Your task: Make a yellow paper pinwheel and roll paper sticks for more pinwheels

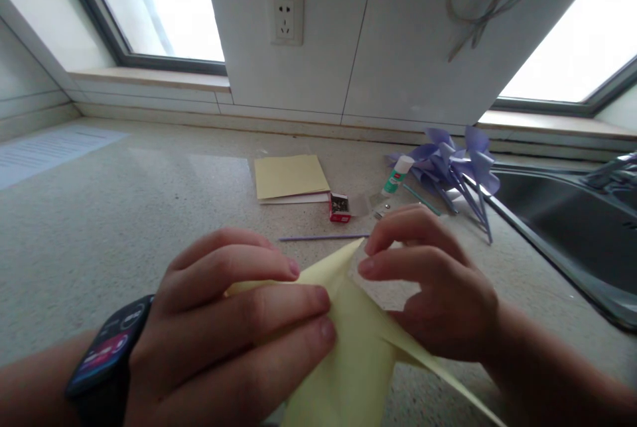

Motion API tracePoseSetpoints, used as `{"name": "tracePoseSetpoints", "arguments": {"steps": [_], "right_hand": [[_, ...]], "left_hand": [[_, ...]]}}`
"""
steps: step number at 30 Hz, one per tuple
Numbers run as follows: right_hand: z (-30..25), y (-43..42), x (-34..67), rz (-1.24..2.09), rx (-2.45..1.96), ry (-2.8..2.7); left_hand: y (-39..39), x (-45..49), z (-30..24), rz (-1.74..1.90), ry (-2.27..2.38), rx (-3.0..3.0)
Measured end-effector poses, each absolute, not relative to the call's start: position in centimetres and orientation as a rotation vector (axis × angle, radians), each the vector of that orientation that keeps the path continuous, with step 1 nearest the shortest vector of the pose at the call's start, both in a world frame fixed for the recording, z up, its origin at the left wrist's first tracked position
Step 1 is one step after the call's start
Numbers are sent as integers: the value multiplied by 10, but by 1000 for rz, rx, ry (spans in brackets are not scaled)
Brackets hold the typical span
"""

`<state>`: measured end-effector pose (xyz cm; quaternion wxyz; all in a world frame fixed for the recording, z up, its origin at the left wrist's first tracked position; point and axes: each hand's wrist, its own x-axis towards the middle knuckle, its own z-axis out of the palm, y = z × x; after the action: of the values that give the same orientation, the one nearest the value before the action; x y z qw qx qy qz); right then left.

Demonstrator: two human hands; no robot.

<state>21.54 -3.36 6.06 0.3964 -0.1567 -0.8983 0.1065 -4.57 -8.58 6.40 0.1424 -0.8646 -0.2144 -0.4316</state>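
A: Where is the yellow paper (pixel 358 347)?

B: Lower centre of the frame, folded, between your two hands above the bench (pixel 124 215). Its raised tip points toward the purple stick (pixel 323 238).

A: State of each grip?

B: Your left hand (pixel 239 327), with the watch (pixel 107 347) on its wrist, lays its fingers close together over the fold and holds it down. The thumb is hidden. Your right hand (pixel 432 288) curls its fingers, and the fingertips meet the paper's tip.

A: Surroundings?

B: Upper centre: yellow sheets (pixel 289 176), a red box (pixel 339 208), a glue stick (pixel 397 175). Right: purple pinwheels (pixel 458 162) beside the sink (pixel 562 228).
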Motion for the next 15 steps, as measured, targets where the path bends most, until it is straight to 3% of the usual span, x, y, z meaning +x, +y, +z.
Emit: {"name": "tracePoseSetpoints", "arguments": {"steps": [9,15], "right_hand": [[60,-46,208,195,-296,-2318],[61,-50,204,172,-287,-2276]], "left_hand": [[-85,-48,58,-1206,-513,-2650],[-98,-37,53,-1296,-773,-2711]]}}
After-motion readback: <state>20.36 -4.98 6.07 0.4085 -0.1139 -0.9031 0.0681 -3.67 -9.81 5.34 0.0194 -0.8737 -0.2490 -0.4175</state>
